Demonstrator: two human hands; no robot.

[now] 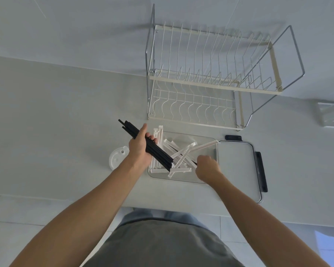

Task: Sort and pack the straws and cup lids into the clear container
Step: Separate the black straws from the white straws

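Left hand [140, 146] grips black straws [154, 151] over clear container [181, 180]; right hand [207, 166] pinches one.

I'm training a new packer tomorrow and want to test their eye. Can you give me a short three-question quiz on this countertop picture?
1. True or false: the left hand grips a bundle of black straws.
2. Multiple choice: where does the container lid lie? A) closed on the clear container B) flat on the counter, right of the container C) in the dish rack
3. Fill in: the round white cup lid lies on the counter to the ______ of the container.

Key: 1 true; 2 B; 3 left. For context, white wrapped straws lie criss-crossed in the container, where the right hand reaches, fingers curled.
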